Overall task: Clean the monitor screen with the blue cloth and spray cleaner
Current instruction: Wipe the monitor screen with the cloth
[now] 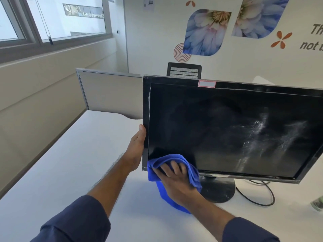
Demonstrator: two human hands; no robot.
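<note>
At glossy monitor [218, 119] lower-left corner | right hand [176, 182] flat, pressing plush blue cloth [174, 158] | left hand [136, 151] clamps bezel edge

The screen [218, 123] is looking glossy black, with whitish streaks smearing its right half. The bezel [145, 102] is showing shiny plastic, scuffed along the left edge. The cloth [174, 158] is looking soft and fuzzy, kinda microfibre. The desk [78, 163] is reading as smooth matt white. The base [220, 191], lower middle, is shining like dark plastic with pale scuffs. The partition [111, 95], left of centre, is looking matt grey, metal-framed.
</note>
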